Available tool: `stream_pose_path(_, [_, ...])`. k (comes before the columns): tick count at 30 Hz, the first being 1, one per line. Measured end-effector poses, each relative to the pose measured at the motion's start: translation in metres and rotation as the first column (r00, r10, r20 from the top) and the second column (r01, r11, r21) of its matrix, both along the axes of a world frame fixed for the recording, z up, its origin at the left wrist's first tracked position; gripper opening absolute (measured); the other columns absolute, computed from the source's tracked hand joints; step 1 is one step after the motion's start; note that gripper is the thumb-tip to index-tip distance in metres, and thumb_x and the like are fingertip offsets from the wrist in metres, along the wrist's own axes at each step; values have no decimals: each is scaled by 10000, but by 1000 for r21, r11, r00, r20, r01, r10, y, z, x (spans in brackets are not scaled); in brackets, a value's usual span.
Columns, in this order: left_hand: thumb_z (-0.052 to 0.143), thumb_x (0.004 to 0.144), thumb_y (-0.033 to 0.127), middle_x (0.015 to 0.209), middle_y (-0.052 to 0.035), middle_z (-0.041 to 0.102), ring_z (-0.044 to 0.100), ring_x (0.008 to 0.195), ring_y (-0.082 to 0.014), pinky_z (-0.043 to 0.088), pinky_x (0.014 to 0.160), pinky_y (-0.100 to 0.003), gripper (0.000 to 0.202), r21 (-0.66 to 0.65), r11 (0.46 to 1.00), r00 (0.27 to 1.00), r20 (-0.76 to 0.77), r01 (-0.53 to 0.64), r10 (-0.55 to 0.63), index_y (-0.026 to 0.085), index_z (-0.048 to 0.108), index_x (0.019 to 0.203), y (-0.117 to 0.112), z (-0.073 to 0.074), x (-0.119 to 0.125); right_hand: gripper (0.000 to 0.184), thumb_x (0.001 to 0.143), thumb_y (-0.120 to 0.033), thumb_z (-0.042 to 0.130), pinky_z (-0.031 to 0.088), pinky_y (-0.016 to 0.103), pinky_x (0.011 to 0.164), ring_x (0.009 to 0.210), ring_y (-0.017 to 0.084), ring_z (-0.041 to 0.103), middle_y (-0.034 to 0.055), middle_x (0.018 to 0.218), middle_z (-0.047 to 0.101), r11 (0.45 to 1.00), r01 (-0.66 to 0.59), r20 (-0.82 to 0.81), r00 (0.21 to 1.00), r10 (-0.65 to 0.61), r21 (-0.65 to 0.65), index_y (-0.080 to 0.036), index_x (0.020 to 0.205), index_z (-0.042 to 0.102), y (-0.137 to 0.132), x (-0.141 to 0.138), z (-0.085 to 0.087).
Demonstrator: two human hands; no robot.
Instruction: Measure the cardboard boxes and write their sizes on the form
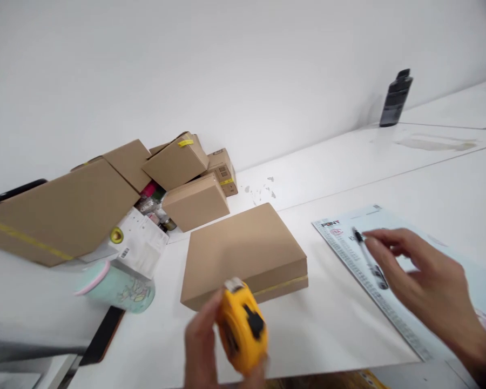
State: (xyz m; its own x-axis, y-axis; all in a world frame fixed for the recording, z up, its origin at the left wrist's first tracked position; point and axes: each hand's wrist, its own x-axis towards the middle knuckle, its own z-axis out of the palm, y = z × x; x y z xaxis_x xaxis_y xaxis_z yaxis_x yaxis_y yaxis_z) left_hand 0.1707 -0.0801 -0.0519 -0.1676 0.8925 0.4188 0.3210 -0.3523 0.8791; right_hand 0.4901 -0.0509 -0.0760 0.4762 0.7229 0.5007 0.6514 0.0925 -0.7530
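Observation:
My left hand [204,340] grips a yellow tape measure [245,329] with a black patch on its side and a metal end hook at the top. Just beyond it lies a flat, closed brown cardboard box [243,243] with a yellow stripe along its side. On the right, the thumb and index fingertip of my right hand [425,281] are pinched together at the dark upper end of a pen [370,262]. Beneath the pen and hand is a light-blue printed sheet or pad [344,254] on the white table [328,324].
Several cardboard boxes [196,202] are piled at the back left, beside a white package [140,237] with an avocado picture. A mint-green cup [129,289] with a pink rim is tilted at the left edge. A dark bottle [396,100] stands far right by the wall.

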Motion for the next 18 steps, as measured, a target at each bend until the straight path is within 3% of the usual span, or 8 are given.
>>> stream_pose_path(2, [829, 738, 401, 1349, -141, 632, 618, 1237, -364, 521, 1025, -493, 673, 70, 991, 977, -175, -114, 125, 241, 565, 1336, 22, 15, -4, 238, 957, -488, 494, 492, 439, 660, 669, 266, 635, 89, 924, 738, 964, 85, 49, 996, -75, -250, -288, 953, 621, 24, 39, -9])
stream_pose_path(4, [777, 782, 423, 1348, -129, 638, 626, 1228, -339, 510, 1028, -493, 631, 22, 989, 936, -322, -146, 145, 245, 546, 1343, 45, 26, -5, 243, 954, -463, 467, 460, 415, 642, 683, 269, 636, 105, 899, 751, 860, 101, 116, 992, -49, -501, -251, 911, 576, 46, 69, -22])
stream_pose_path(6, [727, 815, 449, 1316, -113, 658, 637, 1208, -325, 502, 1036, -489, 591, -20, 988, 887, -443, -156, 131, 250, 548, 1342, 68, 33, -7, 317, 950, -527, 460, 433, 391, 625, 693, 276, 637, 121, 885, 752, 766, 110, 189, 982, 15, -633, -228, 957, 563, 63, 84, -36])
stream_pose_path(8, [688, 841, 451, 1303, -108, 663, 634, 1209, -320, 495, 1047, -486, 566, -17, 988, 837, -534, -151, 119, 248, 544, 1349, 87, 35, -11, 387, 912, -578, 519, 411, 363, 607, 700, 281, 644, 102, 830, 736, 729, 65, 217, 969, 117, -681, -218, 1043, 578, 74, 86, -50])
stream_pose_path(12, [650, 891, 402, 1367, -174, 623, 575, 1290, -375, 458, 1078, -561, 505, 206, 973, 713, -666, -107, 219, 184, 552, 1336, 100, 33, -7, 371, 892, -434, 545, 400, 345, 598, 654, 259, 615, 15, 646, 641, 757, -183, 159, 921, 355, -628, -232, 1194, 620, 81, 81, -67])
stream_pose_path(15, [643, 924, 249, 1400, -166, 609, 555, 1336, -318, 452, 1113, -491, 440, 467, 883, 702, -646, 53, 299, 183, 551, 1350, 81, 22, 23, 374, 930, -425, 518, 459, 365, 620, 627, 231, 613, 10, 656, 667, 734, -450, -178, 889, 422, -509, -239, 1227, 650, 75, 90, -65])
stream_pose_path(16, [631, 929, 195, 1367, -140, 639, 585, 1307, -271, 478, 1098, -423, 426, 486, 860, 726, -647, 155, 235, 192, 553, 1347, 71, 14, 39, 387, 940, -450, 531, 500, 380, 664, 687, 237, 655, 35, 740, 721, 739, -529, -341, 845, 412, -418, -235, 1236, 658, 71, 94, -63])
stream_pose_path(18, [577, 944, 148, 1339, -111, 674, 592, 1308, -213, 495, 1094, -336, 406, 341, 837, 697, -714, 427, -65, 182, 552, 1347, 50, -6, 76, 439, 927, -506, 585, 556, 433, 820, 915, 283, 721, 99, 982, 784, 774, -606, -610, 688, 394, -183, -225, 1252, 673, 63, 103, -57])
